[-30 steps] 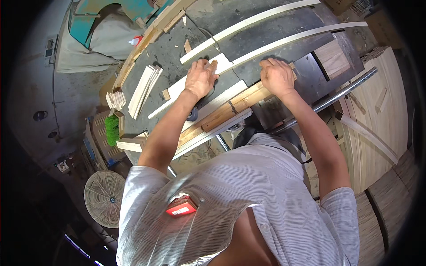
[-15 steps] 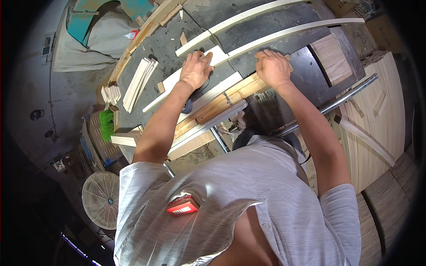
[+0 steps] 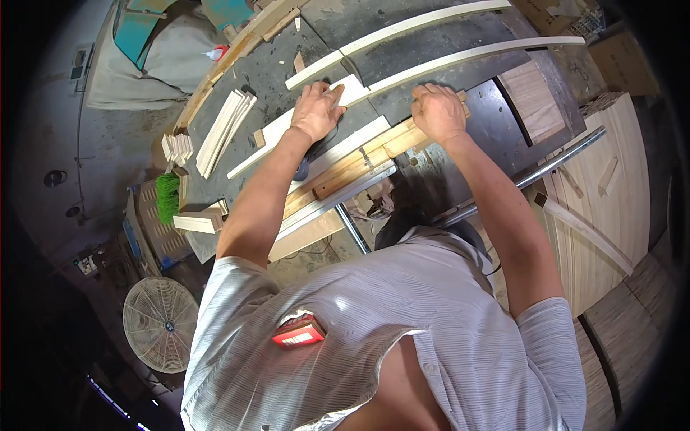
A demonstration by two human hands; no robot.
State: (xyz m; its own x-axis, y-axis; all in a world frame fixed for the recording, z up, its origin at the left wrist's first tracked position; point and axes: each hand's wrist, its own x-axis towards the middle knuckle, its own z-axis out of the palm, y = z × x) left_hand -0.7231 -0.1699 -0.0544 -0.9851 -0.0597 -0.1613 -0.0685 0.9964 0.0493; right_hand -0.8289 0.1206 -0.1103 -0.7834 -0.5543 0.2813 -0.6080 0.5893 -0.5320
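Both hands — left hand [image 3: 316,111], right hand [image 3: 437,113] — press pale wood strips [image 3: 338,108].

A white fan [image 3: 159,323] stands at the lower left, with a green brush [image 3: 167,197] above it at the edge of the dark worktop [image 3: 273,68]. A stack of pale slats [image 3: 224,129] lies left of centre. A metal pipe [image 3: 535,174] and light plywood sheets [image 3: 611,179] fill the right, and a red box [image 3: 297,333] sits low at centre.

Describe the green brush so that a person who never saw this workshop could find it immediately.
Start at the dark worktable where both hands press on wooden strips. Follow its left end down to the edge, below the stack of pale wooden slats. There lies the green brush, the only bright green thing among pale wood and grey metal, just above the round fan on the floor.
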